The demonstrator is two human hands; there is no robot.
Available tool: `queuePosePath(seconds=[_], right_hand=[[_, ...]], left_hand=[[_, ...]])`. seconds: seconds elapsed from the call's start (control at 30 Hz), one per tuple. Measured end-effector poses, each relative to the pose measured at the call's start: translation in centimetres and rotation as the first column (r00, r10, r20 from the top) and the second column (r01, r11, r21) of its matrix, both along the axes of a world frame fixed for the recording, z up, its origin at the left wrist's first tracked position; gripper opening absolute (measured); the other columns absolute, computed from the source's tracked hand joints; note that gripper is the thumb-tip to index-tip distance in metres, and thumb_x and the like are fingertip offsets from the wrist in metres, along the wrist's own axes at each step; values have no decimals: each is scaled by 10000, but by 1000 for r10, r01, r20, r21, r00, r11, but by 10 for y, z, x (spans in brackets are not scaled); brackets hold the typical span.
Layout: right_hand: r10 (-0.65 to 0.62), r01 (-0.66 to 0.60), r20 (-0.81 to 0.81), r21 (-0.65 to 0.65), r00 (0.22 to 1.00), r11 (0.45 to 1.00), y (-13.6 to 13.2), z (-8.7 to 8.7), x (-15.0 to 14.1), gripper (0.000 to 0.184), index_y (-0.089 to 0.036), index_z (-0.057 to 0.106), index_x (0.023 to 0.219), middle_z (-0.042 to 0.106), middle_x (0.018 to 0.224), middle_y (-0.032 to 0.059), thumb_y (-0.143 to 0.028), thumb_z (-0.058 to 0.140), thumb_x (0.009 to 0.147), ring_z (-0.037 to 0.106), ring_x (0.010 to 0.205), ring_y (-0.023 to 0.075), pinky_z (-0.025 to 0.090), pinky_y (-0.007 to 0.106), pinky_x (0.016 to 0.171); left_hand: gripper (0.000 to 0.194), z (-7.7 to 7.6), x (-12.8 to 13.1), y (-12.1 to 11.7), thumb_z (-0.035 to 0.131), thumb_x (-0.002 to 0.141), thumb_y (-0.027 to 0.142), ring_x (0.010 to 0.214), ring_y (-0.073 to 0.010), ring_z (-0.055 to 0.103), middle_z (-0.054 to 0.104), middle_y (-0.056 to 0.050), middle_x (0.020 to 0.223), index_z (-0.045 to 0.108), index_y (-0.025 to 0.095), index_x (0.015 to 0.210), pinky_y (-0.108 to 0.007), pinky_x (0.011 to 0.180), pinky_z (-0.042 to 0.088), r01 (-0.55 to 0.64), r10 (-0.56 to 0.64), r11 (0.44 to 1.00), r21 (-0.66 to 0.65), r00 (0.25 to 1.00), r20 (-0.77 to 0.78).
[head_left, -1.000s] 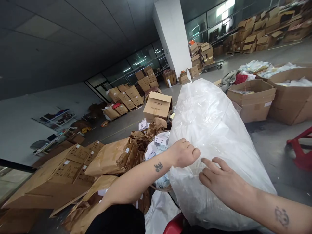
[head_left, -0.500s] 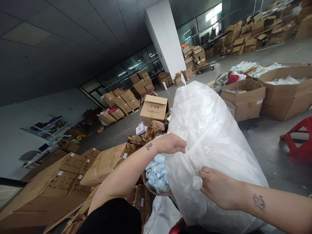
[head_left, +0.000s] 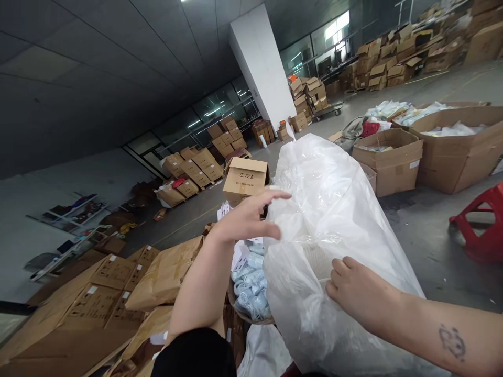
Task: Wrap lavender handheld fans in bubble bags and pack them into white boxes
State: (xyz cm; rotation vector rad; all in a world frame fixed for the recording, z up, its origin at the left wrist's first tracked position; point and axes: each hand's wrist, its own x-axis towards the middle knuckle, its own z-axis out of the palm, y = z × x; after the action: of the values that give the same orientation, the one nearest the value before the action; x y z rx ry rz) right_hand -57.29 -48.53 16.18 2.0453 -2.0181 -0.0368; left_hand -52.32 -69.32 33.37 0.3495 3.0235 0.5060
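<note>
Here, the bulging white plastic bag (head_left: pixel 346 209) sits before me; probably soft, slippery, tearable, best held by gathered film. My left hand (head_left: pixel 249 215) hovers near it, fingers spread; my right hand (head_left: pixel 358 290) curls, apparently pinching its film.

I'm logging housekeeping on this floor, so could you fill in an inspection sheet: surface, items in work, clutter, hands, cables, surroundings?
Surface: grey floor, with small light specks at right.
Items in work: large, bulging white plastic bag; pale-blue bundles in a container to its left.
Clutter: brown parcel at left; red stool at right, cut off by the picture edge.
Hands: left hand open at the bag's left side; right hand curled against the bag, grip unclear.
Cables: nothing seen.
Surroundings: white pillar, stacked cartons behind, open cardboard box at right.
</note>
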Motion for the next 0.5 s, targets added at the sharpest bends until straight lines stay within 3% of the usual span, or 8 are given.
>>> queuePosePath(seconds=[0.07, 0.17, 0.23, 0.27, 0.37, 0.43, 0.5], right_hand=[[65, -65, -48, 0, 997, 998, -2, 3, 0, 144, -192, 659, 741, 624, 645, 77, -211, 703, 606, 524, 778, 273, 380, 394, 685], [123, -122, -71, 16, 990, 992, -2, 4, -2, 172, -178, 671, 769, 663, 725, 92, -286, 701, 639, 545, 837, 288, 315, 471, 866], [145, -145, -29, 28, 989, 989, 0, 1, -5, 156, -182, 653, 781, 656, 712, 75, -282, 679, 665, 561, 742, 251, 302, 473, 869], [148, -148, -1, 28, 989, 989, 1, -2, -6, 133, -187, 639, 787, 646, 701, 64, -262, 661, 680, 556, 687, 229, 321, 451, 826], [114, -115, 46, 25, 992, 993, 6, -13, -7, 86, -195, 594, 769, 618, 686, 59, -207, 628, 690, 539, 625, 214, 331, 383, 667], [73, -75, 56, 32, 996, 997, 10, -23, -2, 124, -196, 580, 768, 605, 680, 66, -206, 641, 661, 538, 630, 229, 315, 371, 627], [38, -40, 85, 22, 996, 999, 15, -31, 4, 174, -196, 572, 774, 590, 665, 63, -217, 659, 625, 532, 617, 230, 309, 370, 612]], left_hand=[[526, -15, -9, 23, 676, 703, 495, 1040, -258, 488, 606, -84, 1073, 576, 198, 1126, -384, 889, 365, 12, -40, 974, -228, 992, -119], [102, -60, -29, 56, 650, 757, 239, 897, -257, 528, 650, -100, 793, 647, 143, 792, -384, 811, 353, 218, -246, 802, -556, 969, 25], [102, -79, -41, 64, 587, 759, 101, 812, -241, 545, 641, -110, 704, 625, 135, 670, -358, 731, 346, 286, -294, 711, -643, 951, 99], [123, -81, -47, 63, 571, 757, 78, 773, -227, 551, 642, -107, 697, 619, 138, 661, -338, 686, 340, 298, -289, 700, -649, 949, 123], [110, -66, -58, 43, 585, 794, 195, 659, -181, 542, 634, -63, 688, 605, 167, 689, -281, 562, 292, 251, -200, 780, -573, 968, 152], [204, -55, -61, 28, 584, 816, 307, 615, -157, 521, 604, -27, 640, 575, 180, 656, -260, 522, 260, 183, -127, 859, -479, 981, 146], [287, -54, -61, 18, 573, 825, 354, 591, -139, 501, 559, -1, 582, 531, 179, 601, -249, 511, 250, 99, -61, 920, -379, 992, 111]])
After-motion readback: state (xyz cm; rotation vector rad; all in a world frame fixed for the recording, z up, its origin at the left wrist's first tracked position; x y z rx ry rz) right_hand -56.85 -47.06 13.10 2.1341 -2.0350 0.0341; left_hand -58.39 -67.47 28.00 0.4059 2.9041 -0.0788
